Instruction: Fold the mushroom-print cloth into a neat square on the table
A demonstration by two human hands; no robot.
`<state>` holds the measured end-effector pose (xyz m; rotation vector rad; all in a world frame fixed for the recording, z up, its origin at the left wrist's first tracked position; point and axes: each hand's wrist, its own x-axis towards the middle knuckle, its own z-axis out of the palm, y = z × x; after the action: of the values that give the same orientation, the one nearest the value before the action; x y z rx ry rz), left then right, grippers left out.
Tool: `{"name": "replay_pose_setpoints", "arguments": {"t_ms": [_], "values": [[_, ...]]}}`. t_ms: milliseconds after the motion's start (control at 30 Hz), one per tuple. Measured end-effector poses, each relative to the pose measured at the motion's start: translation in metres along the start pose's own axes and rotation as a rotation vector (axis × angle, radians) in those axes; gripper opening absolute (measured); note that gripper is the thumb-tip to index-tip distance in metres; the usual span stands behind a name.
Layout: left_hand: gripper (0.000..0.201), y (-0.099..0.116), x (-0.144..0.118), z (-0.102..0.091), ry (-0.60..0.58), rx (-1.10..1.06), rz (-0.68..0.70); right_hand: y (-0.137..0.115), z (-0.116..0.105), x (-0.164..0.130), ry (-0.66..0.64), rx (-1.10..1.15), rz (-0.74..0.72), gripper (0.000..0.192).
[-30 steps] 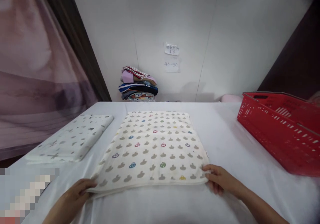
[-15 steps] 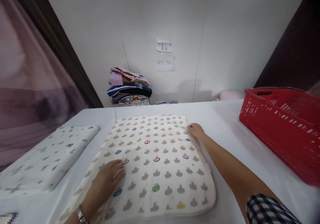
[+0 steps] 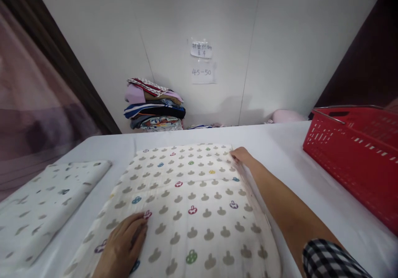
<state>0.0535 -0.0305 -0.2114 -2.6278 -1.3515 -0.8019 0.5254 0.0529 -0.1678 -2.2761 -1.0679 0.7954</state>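
The left hand (image 3: 122,245) lies flat, fingers spread, pressing the near left part of the patterned cloth (image 3: 189,203) on the bench (image 3: 280,153). The right hand (image 3: 241,155) reaches to the cloth's far right corner, fingers pinching its edge. A red basket (image 3: 354,153) sits well right of that hand.

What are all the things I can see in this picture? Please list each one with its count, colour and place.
patterned cloth: 1, cream with grey and coloured shapes, flat on the table centre
folded cloth: 1, white with grey marks, table left
table: 1, white cover, fills the lower half
basket: 1, red plastic, table right
pile of clothes: 1, mixed colours, behind the table at the wall
paper notes: 2, white, on the wall
pink thing: 1, pale pink, behind the table, right of centre
curtain: 1, mauve, far left
left hand: 1, flat on the cloth's near left part
right hand: 1, at the cloth's far right corner
checked sleeve: 1, black and white, right arm
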Motion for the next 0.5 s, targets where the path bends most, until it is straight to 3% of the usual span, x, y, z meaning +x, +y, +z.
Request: {"name": "replay_pose_setpoints", "arguments": {"t_ms": [300,500], "values": [[0.028,0.000,0.000,-0.001,-0.009,-0.009,-0.023,0.004,-0.011,0.014,-0.254,0.195,0.103,0.028],[0.026,-0.003,-0.001,0.003,-0.006,-0.013,-0.023,0.010,-0.005,0.018,-0.267,0.370,0.079,0.024]]}}
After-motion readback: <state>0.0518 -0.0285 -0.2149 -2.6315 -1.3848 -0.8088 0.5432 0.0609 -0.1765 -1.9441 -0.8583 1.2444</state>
